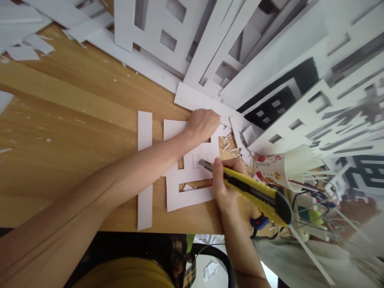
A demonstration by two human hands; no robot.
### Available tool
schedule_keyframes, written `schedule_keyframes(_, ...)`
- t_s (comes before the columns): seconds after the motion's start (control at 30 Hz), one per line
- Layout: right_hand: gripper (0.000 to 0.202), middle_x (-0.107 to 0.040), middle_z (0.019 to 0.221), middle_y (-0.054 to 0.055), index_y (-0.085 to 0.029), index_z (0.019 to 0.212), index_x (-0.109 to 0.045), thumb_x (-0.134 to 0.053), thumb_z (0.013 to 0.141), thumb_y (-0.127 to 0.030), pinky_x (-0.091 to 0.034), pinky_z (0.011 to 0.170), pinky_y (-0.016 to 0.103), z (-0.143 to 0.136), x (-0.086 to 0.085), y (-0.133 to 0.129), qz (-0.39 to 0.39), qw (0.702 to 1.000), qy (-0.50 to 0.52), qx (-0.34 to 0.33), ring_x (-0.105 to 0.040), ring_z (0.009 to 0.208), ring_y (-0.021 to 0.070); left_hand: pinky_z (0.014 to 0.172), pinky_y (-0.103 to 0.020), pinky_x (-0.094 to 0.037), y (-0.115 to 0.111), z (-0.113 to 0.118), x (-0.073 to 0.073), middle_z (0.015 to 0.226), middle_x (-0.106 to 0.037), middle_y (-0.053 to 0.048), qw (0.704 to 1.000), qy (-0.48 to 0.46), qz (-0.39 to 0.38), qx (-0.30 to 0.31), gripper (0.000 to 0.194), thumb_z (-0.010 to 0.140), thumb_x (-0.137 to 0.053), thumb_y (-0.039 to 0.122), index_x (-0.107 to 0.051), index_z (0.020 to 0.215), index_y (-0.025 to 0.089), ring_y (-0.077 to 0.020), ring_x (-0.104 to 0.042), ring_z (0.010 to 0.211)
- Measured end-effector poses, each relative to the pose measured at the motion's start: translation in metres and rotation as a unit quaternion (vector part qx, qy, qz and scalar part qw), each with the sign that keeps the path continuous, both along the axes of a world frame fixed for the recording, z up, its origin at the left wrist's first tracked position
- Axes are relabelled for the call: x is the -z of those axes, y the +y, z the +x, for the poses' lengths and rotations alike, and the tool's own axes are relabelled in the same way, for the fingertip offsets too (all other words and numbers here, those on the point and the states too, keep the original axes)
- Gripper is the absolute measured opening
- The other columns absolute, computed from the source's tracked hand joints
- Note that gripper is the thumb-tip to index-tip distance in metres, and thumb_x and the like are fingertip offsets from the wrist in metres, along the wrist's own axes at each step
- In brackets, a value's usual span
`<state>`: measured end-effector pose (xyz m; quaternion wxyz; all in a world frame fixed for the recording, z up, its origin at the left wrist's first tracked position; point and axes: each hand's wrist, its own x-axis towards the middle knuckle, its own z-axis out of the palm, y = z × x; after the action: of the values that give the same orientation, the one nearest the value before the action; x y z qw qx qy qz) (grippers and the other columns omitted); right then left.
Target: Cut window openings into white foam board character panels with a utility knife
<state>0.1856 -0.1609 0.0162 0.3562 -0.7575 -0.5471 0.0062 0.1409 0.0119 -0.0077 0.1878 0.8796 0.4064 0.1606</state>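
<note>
In my right hand [226, 182] is a yellow and black utility knife [255, 194], its blade tip over a white foam board [174, 196] beside a small pencilled rectangle. The board lies flat on the table and has several rectangular openings cut in it. My left hand [202, 126] is closed and rests on the board's far part; its fingertips are hidden, so I cannot tell whether they hold anything. The left forearm crosses over the board. A narrow white strip [145, 208] lies left of the board, passing under that forearm.
Small white scraps [229, 144] litter the wooden table [75, 100] right of the board. White panels with window openings [156, 36] stand at the back. A printed paper cup [270, 166] with white sticks lies tilted on the right. Below the table edge is a bin [229, 264] with scraps.
</note>
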Motion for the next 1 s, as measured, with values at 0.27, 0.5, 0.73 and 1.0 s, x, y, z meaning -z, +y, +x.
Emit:
schedule_keyframes(0.27,0.028,-0.051,0.054,-0.006,-0.023,0.069,-0.049,-0.066,0.088,-0.033,-0.038,0.049,0.028,-0.020,-0.010,-0.008,0.019,1.000,-0.013,-0.009,-0.045,0.049,0.0110,0.067,-0.033,-0.042,0.002,-0.001,0.002,0.092,-0.074,-0.022,1.000,-0.008,0.010,0.015,0.041,0.101,-0.037,0.011,-0.077,0.101,0.007,-0.0258,-0.069,0.086)
schedule_keyframes(0.5,0.024,-0.055,0.055,-0.006,-0.023,0.071,-0.053,-0.071,0.084,-0.031,-0.041,0.045,0.026,-0.019,-0.011,-0.020,-0.002,1.000,-0.023,-0.010,-0.049,0.046,0.0109,0.065,-0.033,-0.042,0.003,-0.002,0.002,0.093,-0.075,-0.022,1.000,0.002,0.021,0.023,0.041,0.100,-0.036,0.008,-0.077,0.100,0.007,-0.0266,-0.070,0.086)
schedule_keyframes(0.73,0.026,-0.055,0.057,-0.006,-0.023,0.071,-0.050,-0.071,0.084,-0.028,-0.042,0.045,0.025,-0.019,-0.011,-0.021,-0.010,0.999,-0.032,-0.020,-0.050,0.047,0.0106,0.066,-0.034,-0.043,0.002,-0.001,0.003,0.091,-0.075,-0.022,0.999,0.000,0.026,0.018,0.043,0.101,-0.035,0.010,-0.077,0.101,0.007,-0.0255,-0.069,0.084)
schedule_keyframes(1.0,0.024,-0.059,0.063,-0.004,-0.021,0.072,-0.055,-0.075,0.082,-0.032,-0.046,0.052,0.025,-0.022,-0.003,-0.037,0.013,0.999,-0.025,0.025,-0.057,0.057,0.0123,0.067,-0.033,-0.044,0.002,-0.002,0.003,0.092,-0.075,-0.022,1.000,-0.009,0.018,0.021,0.041,0.100,-0.036,0.008,-0.077,0.100,0.006,-0.0247,-0.069,0.086)
